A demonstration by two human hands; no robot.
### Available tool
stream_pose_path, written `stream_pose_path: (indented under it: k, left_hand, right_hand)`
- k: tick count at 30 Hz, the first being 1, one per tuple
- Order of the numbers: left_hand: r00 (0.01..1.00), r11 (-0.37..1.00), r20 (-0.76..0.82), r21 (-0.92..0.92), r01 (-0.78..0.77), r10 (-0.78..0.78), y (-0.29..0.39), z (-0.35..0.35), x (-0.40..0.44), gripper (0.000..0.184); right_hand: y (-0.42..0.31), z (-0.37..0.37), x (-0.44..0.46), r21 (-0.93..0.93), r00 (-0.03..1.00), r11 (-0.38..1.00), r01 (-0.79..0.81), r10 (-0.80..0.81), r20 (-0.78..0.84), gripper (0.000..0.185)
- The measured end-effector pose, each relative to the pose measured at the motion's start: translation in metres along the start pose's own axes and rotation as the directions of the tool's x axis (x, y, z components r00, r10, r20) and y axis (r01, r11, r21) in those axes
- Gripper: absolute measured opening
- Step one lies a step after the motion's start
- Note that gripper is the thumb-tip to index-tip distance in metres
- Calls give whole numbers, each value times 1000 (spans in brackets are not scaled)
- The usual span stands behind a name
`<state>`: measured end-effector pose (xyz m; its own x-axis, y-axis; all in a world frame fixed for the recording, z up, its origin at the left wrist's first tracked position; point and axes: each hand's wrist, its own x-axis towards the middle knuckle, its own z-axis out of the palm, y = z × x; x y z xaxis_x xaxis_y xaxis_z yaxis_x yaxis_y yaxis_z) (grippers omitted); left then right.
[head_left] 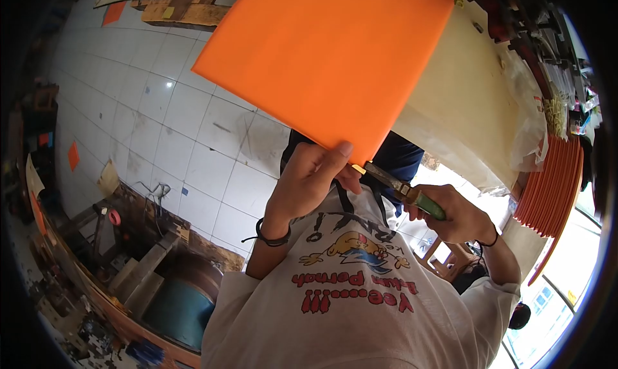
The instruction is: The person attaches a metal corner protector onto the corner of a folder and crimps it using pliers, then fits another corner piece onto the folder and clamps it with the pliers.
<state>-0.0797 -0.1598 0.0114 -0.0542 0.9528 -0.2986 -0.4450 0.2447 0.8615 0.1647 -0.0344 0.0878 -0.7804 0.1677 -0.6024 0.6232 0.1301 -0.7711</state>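
My left hand [302,182] grips the near edge of a large flat orange cover [325,66], thumb on top and fingers underneath. At the cover's near corner is a small shiny gold-coloured corner piece [358,169]. My right hand [454,213] is closed around the green handle of a pair of pliers [394,185]. The metal jaws of the pliers are at that corner, close to my left fingers. Whether they bite on the corner piece I cannot tell.
A pale sheet-covered table [460,92] lies on the right, with a stack of orange covers [547,192] beyond it. Tiled floor [187,118] spreads to the left. A machine with a blue-green drum [180,311] stands at the lower left. A wooden piece [183,11] is at the top.
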Motion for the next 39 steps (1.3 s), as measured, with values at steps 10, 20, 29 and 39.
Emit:
stream_pose_path:
  k: [10, 20, 29, 39]
  left_hand:
    - [1000, 1000, 25, 6, 9, -10, 0, -3, 1, 49]
    - [1000, 993, 9, 119, 7, -8, -9, 14, -1, 54]
    - [896, 934, 410, -220, 282, -174, -20, 85, 25, 62]
    - [832, 871, 520, -300, 389, -193, -20, 70, 11, 67]
  right_hand:
    - [0, 1, -2, -47, 999, 998, -39, 38, -9, 28]
    - [29, -2, -39, 4, 992, 1000, 3, -3, -127, 50]
    - [68, 56, -51, 539, 710, 732, 417, 108, -696, 7]
    - [43, 68, 10, 122, 347, 909, 397, -25, -938, 39]
